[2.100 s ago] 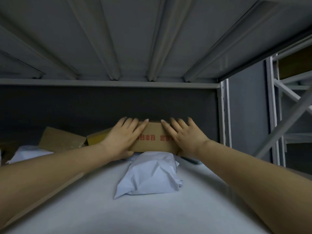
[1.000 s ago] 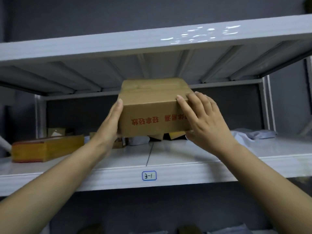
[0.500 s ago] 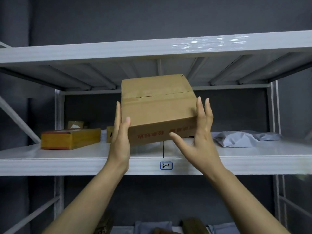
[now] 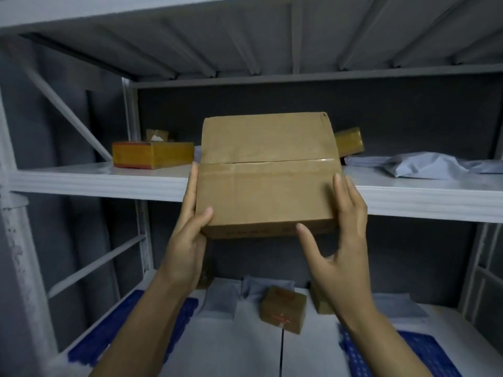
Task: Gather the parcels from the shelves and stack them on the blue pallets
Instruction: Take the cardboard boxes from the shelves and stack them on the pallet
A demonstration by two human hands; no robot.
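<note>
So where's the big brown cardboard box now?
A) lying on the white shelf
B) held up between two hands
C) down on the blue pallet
B: the left hand and right hand hold the brown cardboard box by its sides, clear of the white metal shelf.

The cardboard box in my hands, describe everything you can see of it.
The cardboard box is plain brown card, rectangular, its top flaps closed along a taped seam, with faint red print on the front face. It is in the air before the white shelf, top tilted toward the camera. The left hand grips its front left corner, thumb on top; the right hand presses its right side with straight fingers.
</note>
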